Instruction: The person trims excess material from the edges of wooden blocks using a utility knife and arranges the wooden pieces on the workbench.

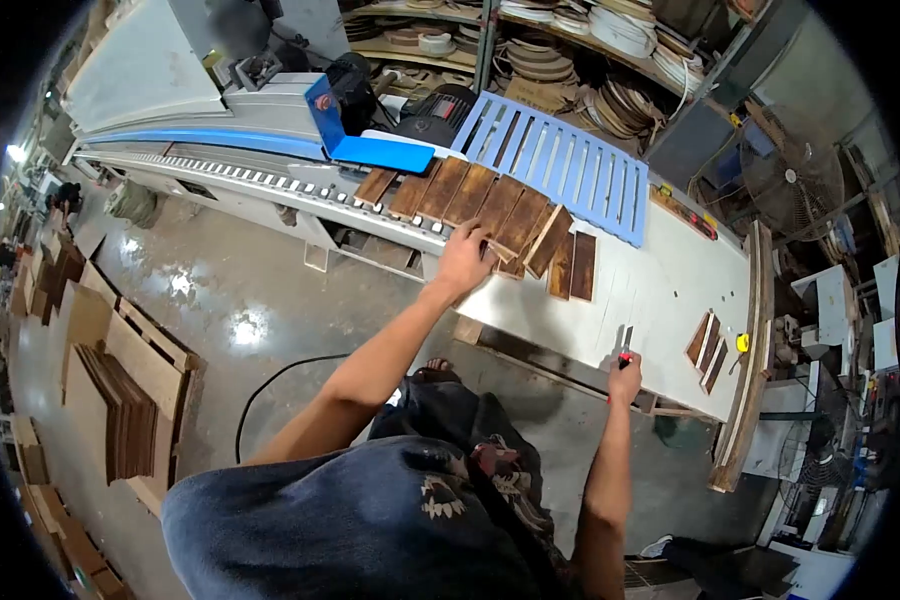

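My left hand [462, 262] is closed at the near end of the row of dark brown wooden boards [470, 195], its fingers gripping the end of one wooden board [502, 251]. Some boards beside it lie at angles, and one tilted board [547, 241] rests over its neighbours. Over the front edge of the white table [660, 300], my right hand [624, 380] is closed round a utility knife [626, 352] with a red and black handle. The knife's blade points away from me, apart from the boards.
A long machine with a roller conveyor [290, 183] and blue guard [380, 152] runs to the left. Behind the boards is a blue slatted rack [560, 165]. Three narrow wood strips [707, 350] and a yellow tape measure [742, 342] lie at right. A floor fan [790, 176] stands beyond.
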{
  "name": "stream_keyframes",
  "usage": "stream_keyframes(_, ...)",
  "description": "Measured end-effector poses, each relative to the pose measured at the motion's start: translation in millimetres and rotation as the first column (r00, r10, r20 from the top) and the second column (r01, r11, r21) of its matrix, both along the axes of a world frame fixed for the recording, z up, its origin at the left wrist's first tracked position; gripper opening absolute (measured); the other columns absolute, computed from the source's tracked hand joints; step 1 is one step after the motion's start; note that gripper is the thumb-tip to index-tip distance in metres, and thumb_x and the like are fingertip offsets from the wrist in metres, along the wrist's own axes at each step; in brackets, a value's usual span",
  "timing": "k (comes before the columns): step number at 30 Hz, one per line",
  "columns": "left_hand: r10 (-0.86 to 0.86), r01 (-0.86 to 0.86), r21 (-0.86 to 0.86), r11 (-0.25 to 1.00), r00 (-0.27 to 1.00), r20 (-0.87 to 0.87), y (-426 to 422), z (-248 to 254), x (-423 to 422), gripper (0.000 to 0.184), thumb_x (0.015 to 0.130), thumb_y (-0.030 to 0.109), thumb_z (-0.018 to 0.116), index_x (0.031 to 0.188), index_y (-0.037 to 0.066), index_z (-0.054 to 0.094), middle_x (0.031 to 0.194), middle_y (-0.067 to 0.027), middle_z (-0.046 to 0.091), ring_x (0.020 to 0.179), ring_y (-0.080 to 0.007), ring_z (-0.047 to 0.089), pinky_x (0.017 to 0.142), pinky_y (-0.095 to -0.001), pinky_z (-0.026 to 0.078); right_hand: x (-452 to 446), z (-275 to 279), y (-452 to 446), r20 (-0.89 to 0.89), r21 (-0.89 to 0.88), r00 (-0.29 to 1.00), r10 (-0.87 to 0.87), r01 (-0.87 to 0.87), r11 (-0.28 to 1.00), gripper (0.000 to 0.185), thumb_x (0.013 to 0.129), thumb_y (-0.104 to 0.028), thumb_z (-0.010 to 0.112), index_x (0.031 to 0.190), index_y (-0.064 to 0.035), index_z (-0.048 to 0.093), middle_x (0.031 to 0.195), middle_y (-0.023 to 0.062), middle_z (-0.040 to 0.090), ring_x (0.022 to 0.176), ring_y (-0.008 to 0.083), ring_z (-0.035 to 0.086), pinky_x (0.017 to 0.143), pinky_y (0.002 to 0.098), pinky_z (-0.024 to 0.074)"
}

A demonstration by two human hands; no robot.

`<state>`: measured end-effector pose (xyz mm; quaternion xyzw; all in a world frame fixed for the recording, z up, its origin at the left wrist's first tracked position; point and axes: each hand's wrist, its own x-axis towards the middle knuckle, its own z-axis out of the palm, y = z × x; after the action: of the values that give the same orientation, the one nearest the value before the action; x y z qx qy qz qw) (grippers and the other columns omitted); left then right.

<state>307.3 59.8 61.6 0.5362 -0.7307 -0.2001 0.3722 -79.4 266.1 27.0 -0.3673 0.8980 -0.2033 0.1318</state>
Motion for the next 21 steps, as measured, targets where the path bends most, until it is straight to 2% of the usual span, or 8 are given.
stream_keyframes(8, -0.050, 0.048, 0.012, 0.999, 0.970, 0.237, -69.4, -11.0, -11.4, 0.064, 0.091, 0.030, 0.075, 0.142, -0.004, 0.057, 0.156, -0.0257, 0.048, 0.145, -0.0458, 0.044, 0.122, -0.0538, 0.036, -65.7, -20.5, -135.3, -0.205, 0.115, 0.978, -0.034, 0.058, 0.992, 0.049, 0.088, -0.025, 0.079, 0.132, -0.0120, 0.062, 0.112, 0.0228, 0.076, 0.107, 0.0438, 0.073, 0.093, 0.0536, 0.0580)
stream_keyframes(9, -0.073, 0.040, 0.111, 0.993, 0.948, 0.309, -79.0, -15.9, -21.6, 0.077, 0.095, 0.040, 0.071, 0.154, -0.003, 0.047, 0.164, -0.0262, 0.038, 0.153, -0.0460, 0.033, 0.127, -0.0543, 0.028, -73.2, -20.9, -149.0, -0.174, 0.165, 0.984, -0.036, 0.065, 0.984, 0.054, 0.087, -0.029, 0.081, 0.134, -0.0093, 0.062, 0.118, 0.0236, 0.074, 0.110, 0.0430, 0.071, 0.094, 0.0528, 0.0578)
stream_keyframes(12, -0.064, -0.002, 0.145, 0.989, 0.889, 0.453, -91.1, -22.0, -47.5, 0.085, 0.098, 0.048, 0.066, 0.160, -0.003, 0.037, 0.170, -0.0276, 0.027, 0.159, -0.0455, 0.022, 0.130, -0.0532, 0.020, -46.2, -11.9, -178.3, -0.525, 0.043, 0.851, -0.016, 0.045, 0.998, 0.063, 0.088, -0.039, 0.081, 0.137, -0.0053, 0.060, 0.127, 0.0244, 0.070, 0.117, 0.0413, 0.068, 0.100, 0.0512, 0.0557)
stream_keyframes(14, -0.020, -0.083, 0.191, 0.978, 0.875, 0.484, -95.4, -20.4, -61.5, 0.092, 0.099, 0.053, 0.062, 0.163, -0.005, 0.030, 0.172, -0.0319, 0.018, 0.160, -0.0485, 0.014, 0.130, -0.0566, 0.014, 5.3, 20.6, -206.6, -0.288, -0.019, 0.951, 0.110, -0.121, 0.993, 0.067, 0.088, -0.052, 0.079, 0.130, -0.0018, 0.065, 0.131, 0.0276, 0.066, 0.121, 0.0432, 0.064, 0.106, 0.0513, 0.0505)
stream_keyframes(15, 0.018, -0.141, 0.204, 0.969, 0.861, 0.509, -94.3, -17.0, -70.5, 0.092, 0.099, 0.053, 0.061, 0.163, -0.006, 0.030, 0.172, -0.0327, 0.017, 0.160, -0.0494, 0.013, 0.130, -0.0575, 0.013, 17.9, -10.2, -222.9, -0.087, -0.219, 0.971, 0.221, -0.235, 0.947, 0.084, 0.085, -0.066, 0.077, 0.134, 0.0005, 0.064, 0.131, 0.0300, 0.065, 0.123, 0.0460, 0.062, 0.106, 0.0518, 0.0497)
stream_keyframes(16, 0.055, -0.200, 0.215, 0.956, 0.842, 0.536, -92.3, -12.9, -79.6, 0.093, 0.099, 0.054, 0.061, 0.162, -0.007, 0.030, 0.171, -0.0335, 0.016, 0.160, -0.0503, 0.012, 0.130, -0.0585, 0.012, 40.3, -20.7, -243.1, 0.107, -0.194, 0.948, 0.299, -0.275, 0.942, 0.096, 0.085, -0.074, 0.072, 0.138, 0.0050, 0.060, 0.136, 0.0325, 0.063, 0.128, 0.0480, 0.059, 0.108, 0.0520, 0.0482)
stream_keyframes(18, 0.047, -0.217, 0.237, 0.947, 0.823, 0.566, -87.6, -8.3, -94.7, 0.097, 0.099, 0.057, 0.060, 0.163, -0.008, 0.027, 0.172, -0.0351, 0.012, 0.160, -0.0509, 0.009, 0.130, -0.0590, 0.011, 84.9, -18.6, -265.8, 0.341, -0.177, 0.887, 0.310, -0.263, 0.948, 0.096, 0.082, -0.067, 0.081, 0.143, 0.0039, 0.057, 0.139, 0.0261, 0.065, 0.128, 0.0368, 0.064, 0.106, 0.0456, 0.0501)
stream_keyframes(21, 0.079, -0.247, 0.225, 0.943, 0.819, 0.568, -83.4, -21.8, -112.2, 0.097, 0.096, 0.056, 0.065, 0.163, -0.005, 0.029, 0.171, -0.0351, 0.015, 0.159, -0.0500, 0.014, 0.129, -0.0582, 0.015, 120.0, -20.2, -290.6, 0.392, -0.162, 0.885, 0.251, -0.202, 0.966, 0.092, 0.080, -0.048, 0.087, 0.148, 0.0024, 0.050, 0.140, 0.0303, 0.061, 0.128, 0.0438, 0.060, 0.109, 0.0486, 0.0485)
